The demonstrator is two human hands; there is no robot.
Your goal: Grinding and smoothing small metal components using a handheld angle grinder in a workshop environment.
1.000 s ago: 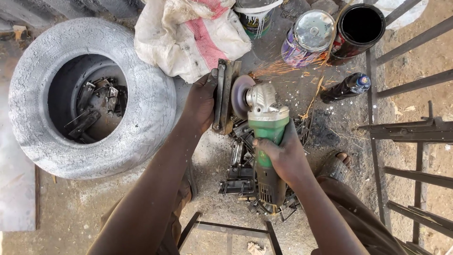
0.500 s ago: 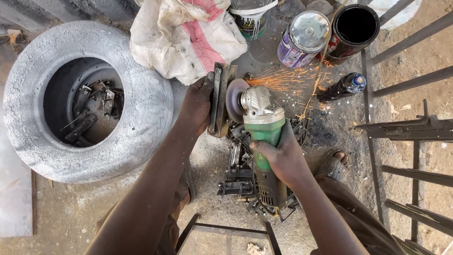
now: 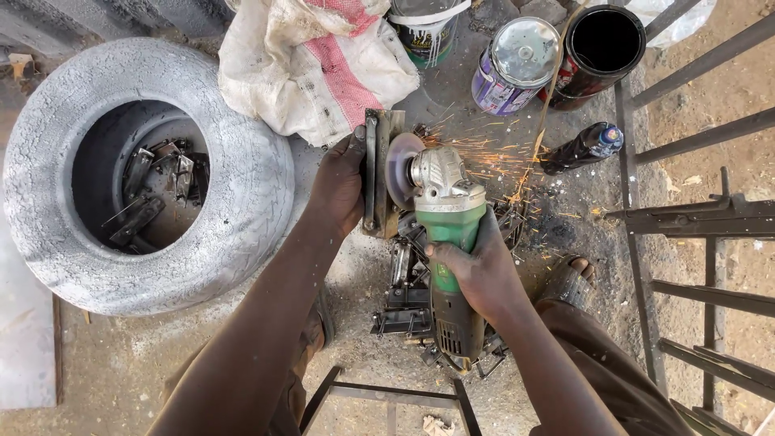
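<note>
My left hand (image 3: 337, 184) grips a flat metal bracket (image 3: 376, 171) and holds it upright on edge. My right hand (image 3: 478, 270) is wrapped around the green body of an angle grinder (image 3: 449, 242). The grinder's disc (image 3: 399, 169) presses against the bracket's right face, and orange sparks (image 3: 492, 157) spray off to the right. Under the grinder lies a pile of dark metal parts (image 3: 408, 295).
A grey painted tyre (image 3: 242, 202) with metal pieces inside lies at the left. A white and pink sack (image 3: 315, 64), paint cans (image 3: 517, 64), a black tube (image 3: 601, 48) and a dark bottle (image 3: 581, 147) sit at the back. A metal frame (image 3: 702, 218) stands at the right.
Sparks began and have grown, now spraying right from the disc. Both hands and the grinder hold nearly the same place against the bracket.
</note>
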